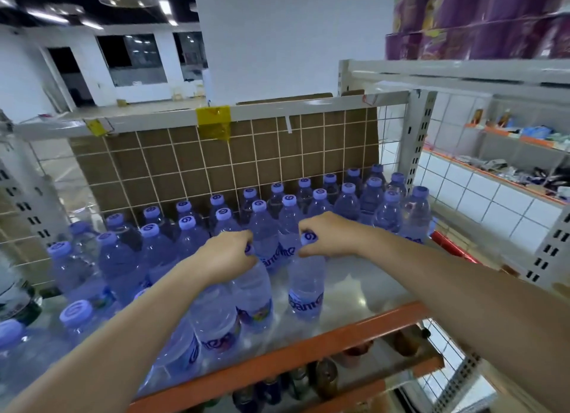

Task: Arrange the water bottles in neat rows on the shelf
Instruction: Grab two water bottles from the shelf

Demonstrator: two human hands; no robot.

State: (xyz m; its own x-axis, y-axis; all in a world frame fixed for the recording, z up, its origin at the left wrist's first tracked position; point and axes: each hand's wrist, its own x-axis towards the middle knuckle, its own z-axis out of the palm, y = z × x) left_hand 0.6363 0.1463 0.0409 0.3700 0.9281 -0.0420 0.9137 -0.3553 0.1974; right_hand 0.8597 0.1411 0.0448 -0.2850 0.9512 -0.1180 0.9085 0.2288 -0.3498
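Two water bottles are in hand at the front of the shelf (354,292). The left hand (226,255) is closed down over the cap and neck of one bottle (253,298); its cap is hidden under the fingers. The right hand (330,235) pinches the cap of a second bottle (305,289), which stands upright and alone on the bare part of the shelf, just right of the first. Grip at the cap, judged: the narrow top is the only part reachable from above once bottles stand packed shoulder to shoulder.

Remaining bottles: two fairly even rows (308,197) along the back, against a wire grid (172,166) backed by brown cardboard; a looser cluster (123,258) at the left front. Right front of the shelf is unfilled. Judgement: back rows set, front row in progress, both held bottles being aligned to it.

Materials: bottles clear thin plastic, ribbed, tinted bluish, with lilac screw caps bearing a swirl mark and printed label bands. Shelf surface smooth, pale, reflective; front lip orange. Uprights are slotted grey metal. Yellow tape (214,121) on the top rail. Purple wrapped packs (481,21) on the upper shelf at right.
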